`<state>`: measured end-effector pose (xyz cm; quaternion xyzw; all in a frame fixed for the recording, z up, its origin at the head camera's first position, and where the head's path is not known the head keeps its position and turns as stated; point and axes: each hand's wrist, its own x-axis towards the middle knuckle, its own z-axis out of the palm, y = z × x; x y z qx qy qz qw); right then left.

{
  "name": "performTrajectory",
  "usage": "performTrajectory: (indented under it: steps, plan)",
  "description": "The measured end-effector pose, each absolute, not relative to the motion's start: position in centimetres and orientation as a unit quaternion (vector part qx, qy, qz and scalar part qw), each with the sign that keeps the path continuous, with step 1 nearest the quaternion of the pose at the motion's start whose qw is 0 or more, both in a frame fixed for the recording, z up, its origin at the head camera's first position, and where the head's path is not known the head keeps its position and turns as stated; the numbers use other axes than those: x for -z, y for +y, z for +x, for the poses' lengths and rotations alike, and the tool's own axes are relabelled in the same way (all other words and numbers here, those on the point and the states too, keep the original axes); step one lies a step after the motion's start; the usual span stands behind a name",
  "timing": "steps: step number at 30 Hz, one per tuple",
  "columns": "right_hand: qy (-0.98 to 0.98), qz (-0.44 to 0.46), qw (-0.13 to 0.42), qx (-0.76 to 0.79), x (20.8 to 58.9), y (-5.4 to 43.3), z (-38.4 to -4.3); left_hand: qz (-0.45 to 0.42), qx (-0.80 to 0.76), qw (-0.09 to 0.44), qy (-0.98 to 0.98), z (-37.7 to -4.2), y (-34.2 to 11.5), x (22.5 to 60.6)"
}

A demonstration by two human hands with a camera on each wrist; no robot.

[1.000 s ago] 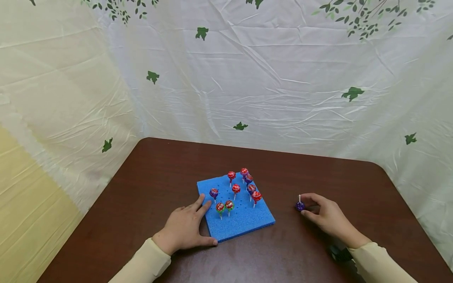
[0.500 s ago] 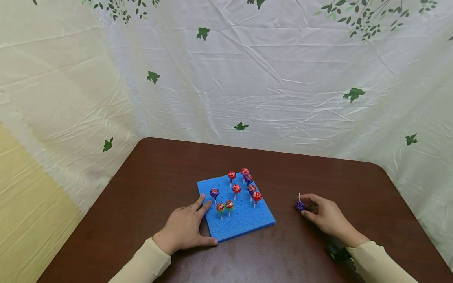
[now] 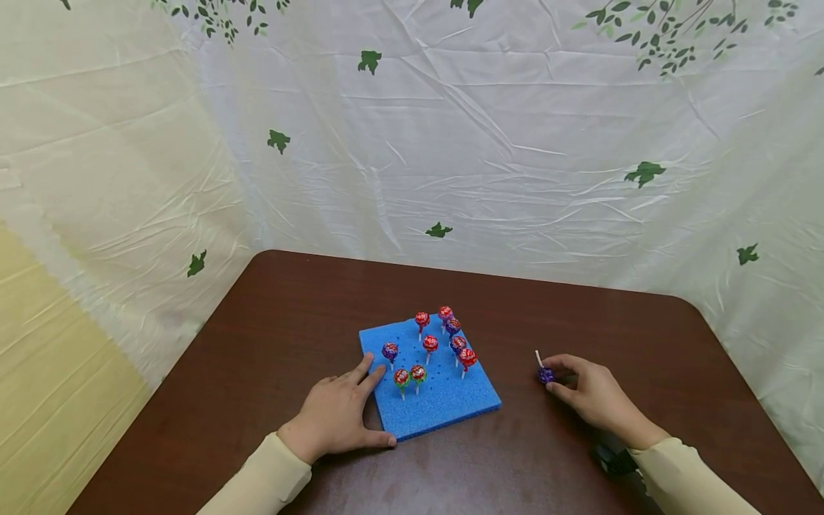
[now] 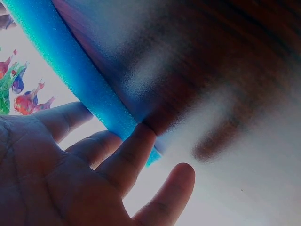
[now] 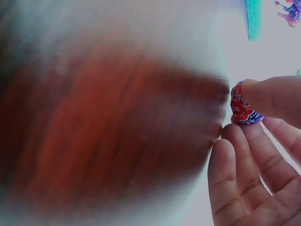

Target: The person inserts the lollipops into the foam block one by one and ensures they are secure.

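Note:
A blue foam board (image 3: 438, 411) lies on the table with several wrapped lollipops standing in it, among them a red one (image 3: 430, 344), a purple one (image 3: 390, 351) and a green-and-red one (image 3: 418, 373). My left hand (image 3: 337, 415) rests along the board's left side, fingers spread, fingertips at its edge and thumb at its near corner. To the right of the board, my right hand (image 3: 595, 397) pinches a purple lollipop (image 3: 545, 375) by its candy head, low over the table. Its white stick points up and leans left. In the right wrist view the wrapped head (image 5: 242, 106) shows between thumb and fingers.
The dark brown table (image 3: 322, 286) has rounded far corners. Behind it hangs a white curtain (image 3: 489, 157) with green leaf prints. A dark band (image 3: 614, 460) is on the right wrist, by the sleeve.
The lollipop in my right hand has tipped, its stick going from upright to leaning left. The left hand and the foam board have stayed in place.

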<state>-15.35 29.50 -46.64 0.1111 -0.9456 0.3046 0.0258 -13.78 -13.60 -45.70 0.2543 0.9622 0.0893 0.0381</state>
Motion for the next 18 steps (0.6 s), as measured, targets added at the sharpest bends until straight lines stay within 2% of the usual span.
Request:
performTrajectory:
  steps: [10,18]
  plan:
    - [-0.941,0.104,0.032,-0.320,46.4,29.5,-15.1,0.255,-0.091,0.038,0.962,-13.8,-13.6,45.8]
    - [-0.928,0.142,0.101,-0.330,45.6,29.3,-14.9,0.255,-0.094,0.039,0.962,-14.1,-13.7,46.2]
